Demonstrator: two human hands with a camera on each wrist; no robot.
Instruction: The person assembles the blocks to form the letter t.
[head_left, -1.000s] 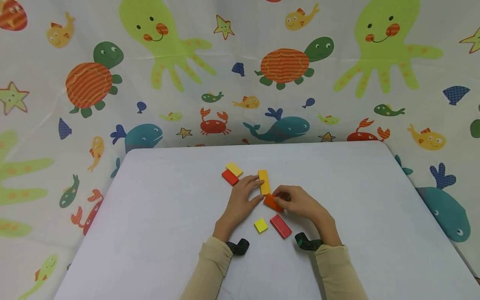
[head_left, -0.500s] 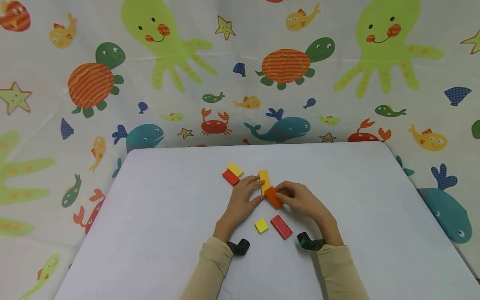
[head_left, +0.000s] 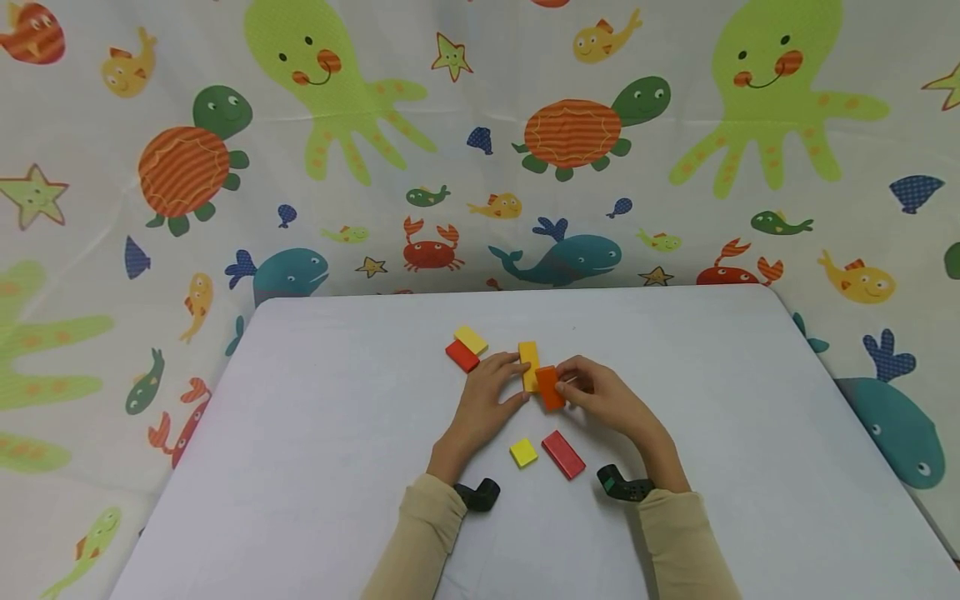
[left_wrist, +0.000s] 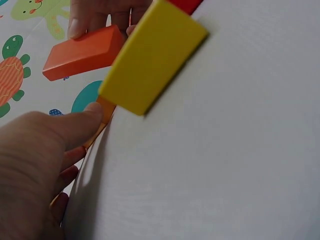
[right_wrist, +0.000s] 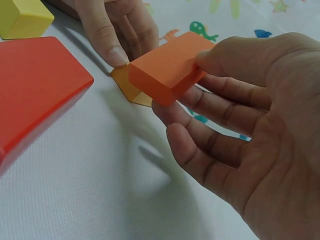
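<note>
My right hand (head_left: 609, 398) pinches an orange block (head_left: 550, 388) between thumb and fingers; the right wrist view shows the block (right_wrist: 167, 65) raised above the table and tilted. Just left of it, a long yellow-orange block (head_left: 528, 365) lies flat. My left hand (head_left: 483, 404) holds that block, the thumb at its near end and fingers along its left side. In the left wrist view, most of the yellow-orange block (left_wrist: 105, 111) is hidden behind the left thumb and a yellow block (left_wrist: 152, 57).
Nearer the person lie a small yellow block (head_left: 522, 452) and a red block (head_left: 563, 455). Beyond the left hand, a red block (head_left: 462, 356) touches a pale yellow block (head_left: 471, 340). The white table (head_left: 337, 400) ends at a patterned cloth (head_left: 450, 167).
My right hand has lifted the orange block off the table, moved slightly away from the person and turned the block more upright in the head view. The left hand stays put.
</note>
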